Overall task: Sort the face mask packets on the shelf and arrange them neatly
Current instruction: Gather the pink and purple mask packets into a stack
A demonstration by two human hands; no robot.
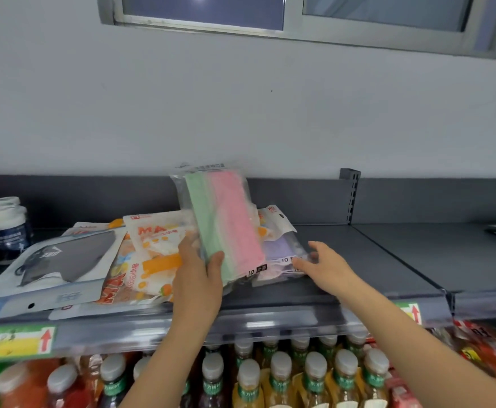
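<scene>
left hand holds up the green and pink packet, right hand open at the purple one

drink bottles [279, 375] stand in rows nearest, on the lower level. above them is the grey shelf [388, 254]. the left hand [196, 278] grips the green and pink mask packet [226, 225] at its lower end, thumb curled over the green front, fingers hidden behind. the packet stands tilted, raised off the pile. just right, the right hand [329, 266] has straight, spread fingers, tips at the purple mask packet [282, 251] lying flat; whether they touch it is unclear. to the left, orange-print packets [152, 245] and a grey mask packet [61, 260] overlap in a heap. white-capped jars [5, 225] stand far left.
</scene>
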